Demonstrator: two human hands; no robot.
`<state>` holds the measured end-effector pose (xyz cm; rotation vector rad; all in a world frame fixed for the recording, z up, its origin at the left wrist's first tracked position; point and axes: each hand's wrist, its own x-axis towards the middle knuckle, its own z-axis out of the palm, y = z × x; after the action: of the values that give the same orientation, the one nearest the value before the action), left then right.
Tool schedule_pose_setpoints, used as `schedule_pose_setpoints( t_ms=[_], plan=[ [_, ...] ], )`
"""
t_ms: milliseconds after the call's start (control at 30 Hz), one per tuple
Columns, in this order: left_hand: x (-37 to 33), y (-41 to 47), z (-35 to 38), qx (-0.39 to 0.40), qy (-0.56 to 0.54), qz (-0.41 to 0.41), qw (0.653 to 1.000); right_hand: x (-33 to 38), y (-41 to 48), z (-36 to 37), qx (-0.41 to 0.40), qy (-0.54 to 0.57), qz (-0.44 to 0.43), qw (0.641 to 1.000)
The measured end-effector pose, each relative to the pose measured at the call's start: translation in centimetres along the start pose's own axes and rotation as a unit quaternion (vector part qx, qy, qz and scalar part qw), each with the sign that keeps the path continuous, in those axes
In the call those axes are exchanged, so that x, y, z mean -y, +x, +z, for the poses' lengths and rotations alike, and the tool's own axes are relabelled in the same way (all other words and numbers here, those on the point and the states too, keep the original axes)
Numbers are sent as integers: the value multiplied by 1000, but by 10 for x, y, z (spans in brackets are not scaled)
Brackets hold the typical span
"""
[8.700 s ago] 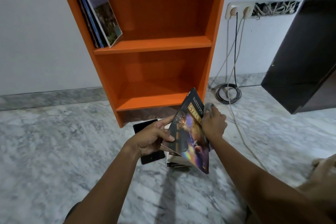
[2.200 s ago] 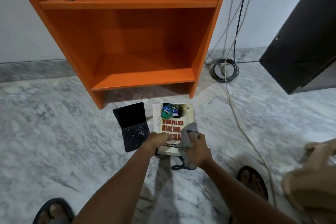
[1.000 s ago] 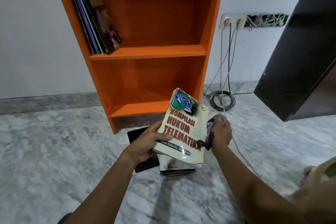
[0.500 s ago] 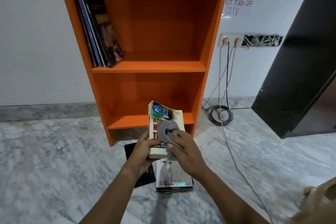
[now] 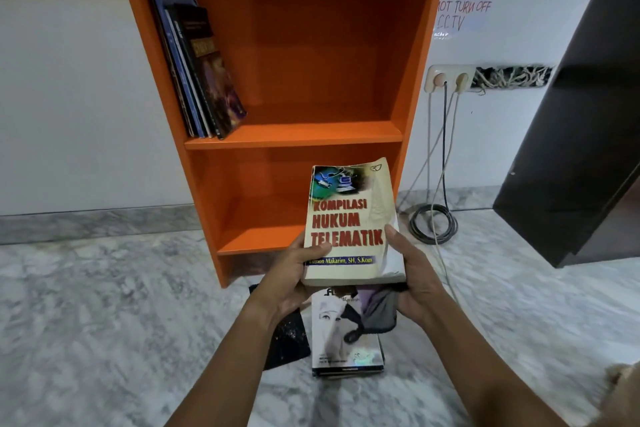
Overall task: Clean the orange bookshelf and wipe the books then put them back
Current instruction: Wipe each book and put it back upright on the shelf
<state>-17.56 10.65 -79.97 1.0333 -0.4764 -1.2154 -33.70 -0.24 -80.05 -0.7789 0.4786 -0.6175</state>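
1. We hold the cream paperback [image 5: 349, 222] in both hands in front of the lower compartment of the orange bookshelf [image 5: 294, 133]. Its cover faces us and the title reads upright.
2. Our left hand [image 5: 294, 281] grips the lower spine-side edge, thumb laid across the cover. Our right hand [image 5: 415, 284] clamps the lower page-side edge, and the grey cloth [image 5: 379, 312] hangs bunched from that same hand under the book.
3. The paperback's long axis runs up and slightly away from us, close to the lean of the shelved books [image 5: 201, 73], which rest against the left wall of the compartment above.
4. That row lies up and to the left of the paperback, and the free shelf beside it is almost straight above. Our left hand is the nearer one, so we judge the lift should be led spine-first.
5. A white-covered book [image 5: 343, 340] and a black book [image 5: 287, 340] lie on the floor beneath our hands, not yet returned.
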Motion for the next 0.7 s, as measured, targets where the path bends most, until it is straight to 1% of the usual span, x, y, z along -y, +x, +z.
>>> schedule_pose_setpoints(
  t_ms=[133, 267, 333, 400, 433, 467, 500, 567, 600, 667, 700],
  plan=[
    [-1, 0, -9, -9, 82, -19, 996, 6, 2, -1, -43, -65, -23, 997],
    [3, -2, -11, -16, 85, -33, 996, 5, 5, 6, -78, -199, -52, 976],
    [3, -1, -12, -32, 161, -25, 986, 4, 6, 8, -86, -232, -86, 965],
    [1, 1, -8, -42, 254, 4, 966, 0, 4, 11, -76, -257, -143, 953],
    [-3, 0, -1, -43, 271, 23, 961, -4, 3, 12, -65, -283, -173, 941],
    [-6, 1, 9, -41, 264, 37, 963, -8, 2, 12, -56, -327, -199, 922],
    [-9, 2, 17, -39, 233, 39, 971, -14, 0, 14, -44, -376, -221, 899],
    [-12, 8, 27, -51, 122, 22, 991, -27, -3, 18, -17, -480, -256, 839],
    [-13, 11, 27, -55, 69, 12, 996, -33, -5, 22, -7, -534, -280, 798],
    [-13, 11, 22, -54, -29, 12, 998, -41, -8, 31, 11, -631, -335, 700],
    [-11, 9, 20, -51, -70, 17, 996, -43, -9, 33, 29, -661, -346, 666]
  ],
)
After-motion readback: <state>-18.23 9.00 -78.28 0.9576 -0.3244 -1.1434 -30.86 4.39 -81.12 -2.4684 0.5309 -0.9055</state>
